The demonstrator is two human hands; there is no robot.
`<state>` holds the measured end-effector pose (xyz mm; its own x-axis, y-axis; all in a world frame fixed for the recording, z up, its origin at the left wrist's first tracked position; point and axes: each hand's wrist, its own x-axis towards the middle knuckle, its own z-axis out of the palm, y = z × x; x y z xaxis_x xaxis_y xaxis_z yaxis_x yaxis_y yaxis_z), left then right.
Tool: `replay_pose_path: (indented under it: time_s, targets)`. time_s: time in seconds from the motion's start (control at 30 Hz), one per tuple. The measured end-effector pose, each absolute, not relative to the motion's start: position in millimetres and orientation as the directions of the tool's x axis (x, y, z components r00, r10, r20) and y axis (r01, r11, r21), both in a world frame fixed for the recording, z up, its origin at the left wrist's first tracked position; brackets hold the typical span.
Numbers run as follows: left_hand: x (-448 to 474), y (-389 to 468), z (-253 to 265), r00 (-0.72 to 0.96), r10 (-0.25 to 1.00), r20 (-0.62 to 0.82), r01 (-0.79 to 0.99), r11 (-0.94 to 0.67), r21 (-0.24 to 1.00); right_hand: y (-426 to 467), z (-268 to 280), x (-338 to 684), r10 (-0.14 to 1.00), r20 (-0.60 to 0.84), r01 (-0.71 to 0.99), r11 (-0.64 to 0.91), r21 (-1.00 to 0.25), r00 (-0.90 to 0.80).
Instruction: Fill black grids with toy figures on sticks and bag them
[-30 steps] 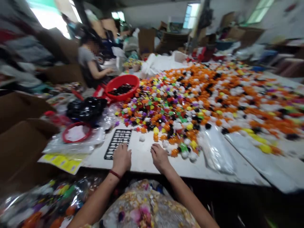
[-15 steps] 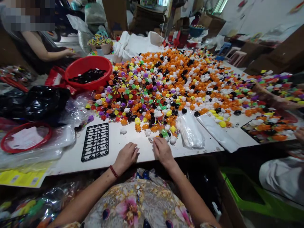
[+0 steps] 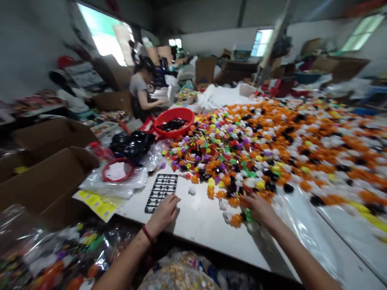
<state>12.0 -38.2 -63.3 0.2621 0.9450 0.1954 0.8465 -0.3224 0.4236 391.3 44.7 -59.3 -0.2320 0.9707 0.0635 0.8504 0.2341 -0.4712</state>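
Note:
My left hand [image 3: 163, 213] is low over the white table, at the lower right edge of a black plastic grid frame [image 3: 161, 191]. Its fingers are loosely bent, a little apart from the thumb, and I see nothing in them. My right hand [image 3: 260, 210] reaches to the near edge of a big heap of small plastic figures [image 3: 272, 133], fingers stretched among the pieces. A green figure [image 3: 248, 214] lies just under those fingers. Beside it are an orange piece [image 3: 236, 220] and a white one [image 3: 223, 204]. A single white piece [image 3: 192, 190] lies between my hands.
Clear plastic bags [image 3: 305, 225] lie right of my right arm. A red basin [image 3: 175, 123] with black frames stands at the far left, near a seated person [image 3: 143, 90]. Nearer are a red basket [image 3: 130, 171], a black bag [image 3: 133, 145] and an open carton [image 3: 51, 169].
The view has swung left. My right hand has moved away from my left, rightward into the heap's edge. My left hand is now closer to the black frame.

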Motion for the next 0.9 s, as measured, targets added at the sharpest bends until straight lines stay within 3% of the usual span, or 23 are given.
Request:
replay_pose_path:
  time_s: [0.17,0.3,0.37,0.43,0.5,0.6,0.7,0.8,0.9]
  targets:
    - [-64.2,-34.8,-71.6,0.220,0.962,0.159,0.890,-0.265,0.372,67.7,-66.7,400.5,0.954,0.197,0.767,0.298,-0.568,-0.225]
    - [-68.9,-36.4,-94.0,0.163,0.974,0.157,0.917,-0.208,0.342,45.6,-65.0,354.8,0.929,0.364,0.593,0.332,-0.734,-0.071]
    - [-54.2,-37.4,-103.5,0.108,0.975,0.196,0.933,-0.168,0.320,25.5,-70.8,309.9,0.965,0.262,0.432,0.247,-0.867,-0.026]
    - [-33.3,-39.2,-110.6,0.066,0.971,0.229,0.944,-0.135,0.300,7.4,-82.0,258.3,0.992,0.017,0.222,0.044,-0.974,-0.124]
    - [-10.7,-41.7,-116.8,0.038,0.968,0.249,0.952,-0.111,0.286,-1.9,-95.7,211.4,0.957,-0.118,0.016,-0.118,-0.993,-0.266]
    - [19.0,-45.5,-127.4,-0.038,0.970,0.240,0.961,-0.030,0.275,6.9,-111.4,169.0,0.926,-0.147,-0.163,-0.214,-0.963,-0.348]
    - [39.2,-47.7,-136.7,-0.117,0.976,0.181,0.958,0.063,0.279,35.4,-113.8,164.3,0.953,-0.169,-0.252,-0.233,-0.939,-0.253]
    - [51.5,-49.3,-137.0,-0.143,0.983,0.112,0.948,0.103,0.300,68.4,-105.0,180.3,0.969,-0.185,-0.237,-0.221,-0.946,-0.166]
    - [63.3,-52.6,-125.4,-0.127,0.989,0.075,0.944,0.097,0.315,90.9,-93.5,197.9,0.975,-0.109,-0.197,-0.147,-0.969,-0.193]
